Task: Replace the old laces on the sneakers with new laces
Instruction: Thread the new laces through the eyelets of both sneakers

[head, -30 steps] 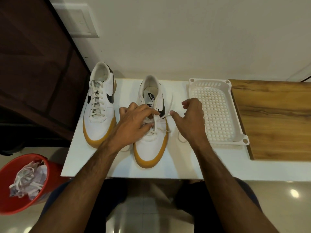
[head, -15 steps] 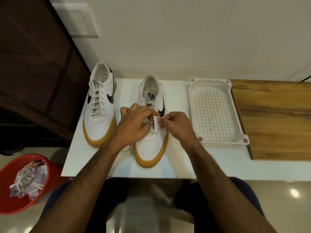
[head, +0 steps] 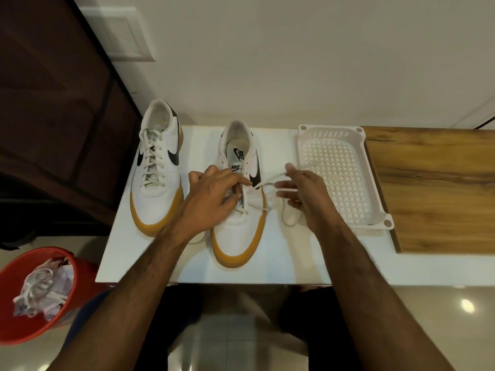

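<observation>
Gum-soled white sneaker (head: 158, 170) stands fully laced; its twin (head: 237, 210) seems half-threaded, cream lace (head: 269, 180) trailing right.

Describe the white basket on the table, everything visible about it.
The white basket looks like moulded plastic: a shallow rectangular tray with a grid of square holes in its floor, slots along the far wall and a round hole at each corner of the rim. It sits upright on the white table, right of the sneaker being laced, its right edge against the wooden top. Nothing visible lies inside.

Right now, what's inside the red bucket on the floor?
The red bucket holds a tangle of white laces lying on crumpled paper. Anything beneath that pile is covered, so I cannot see the bottom.
</observation>
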A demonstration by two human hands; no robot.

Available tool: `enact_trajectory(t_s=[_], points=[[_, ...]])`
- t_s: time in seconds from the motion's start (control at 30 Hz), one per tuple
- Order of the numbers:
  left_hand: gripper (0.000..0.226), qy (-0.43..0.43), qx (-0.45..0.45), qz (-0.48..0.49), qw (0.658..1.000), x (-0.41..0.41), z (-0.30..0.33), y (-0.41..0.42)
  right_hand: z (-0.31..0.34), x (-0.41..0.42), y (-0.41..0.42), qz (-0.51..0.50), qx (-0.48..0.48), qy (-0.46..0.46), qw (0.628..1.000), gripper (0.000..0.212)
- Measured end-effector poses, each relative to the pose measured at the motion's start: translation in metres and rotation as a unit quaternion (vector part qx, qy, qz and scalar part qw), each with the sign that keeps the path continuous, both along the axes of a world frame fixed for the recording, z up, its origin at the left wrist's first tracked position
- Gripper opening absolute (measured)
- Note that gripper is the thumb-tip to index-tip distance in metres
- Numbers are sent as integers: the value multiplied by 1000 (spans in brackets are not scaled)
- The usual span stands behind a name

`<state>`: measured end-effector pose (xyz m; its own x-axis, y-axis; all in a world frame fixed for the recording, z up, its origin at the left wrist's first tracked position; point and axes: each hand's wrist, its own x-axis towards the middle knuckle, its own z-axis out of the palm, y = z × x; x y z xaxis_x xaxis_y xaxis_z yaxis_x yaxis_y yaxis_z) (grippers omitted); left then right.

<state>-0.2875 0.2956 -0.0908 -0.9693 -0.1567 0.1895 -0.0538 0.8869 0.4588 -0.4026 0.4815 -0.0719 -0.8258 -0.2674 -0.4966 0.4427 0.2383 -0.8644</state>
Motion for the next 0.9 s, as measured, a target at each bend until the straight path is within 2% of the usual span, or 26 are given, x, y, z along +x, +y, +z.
enact_trajectory(t_s=[0.13,0.4,0.5,0.63,0.7,0.73,0.83,0.9], points=[[33,6,0,5,1000,0,0,1,-2,13,-15,124,67,11,990,36],[32,7,-12,-3,1000,1,2,1,-13,20,-29,126,58,94,986,22],[33,4,-15,-2,1000,1,3,1,-11,14,-22,79,29,101,991,18],[34,0,-13,-4,1000,1,3,-1,-3,2,-7,-84,-21,80,993,15],[35,-2,-17,-7,1000,1,2,-2,-4,0,-4,-105,-29,54,993,18],[35,-3,-17,-8,1000,1,2,-2,-4,2,-4,-83,-28,38,995,21],[35,-6,-17,-7,1000,2,3,-1,0,11,-11,65,9,0,998,31],[37,-5,-18,-8,1000,1,4,0,-1,19,-18,135,41,24,990,26]])
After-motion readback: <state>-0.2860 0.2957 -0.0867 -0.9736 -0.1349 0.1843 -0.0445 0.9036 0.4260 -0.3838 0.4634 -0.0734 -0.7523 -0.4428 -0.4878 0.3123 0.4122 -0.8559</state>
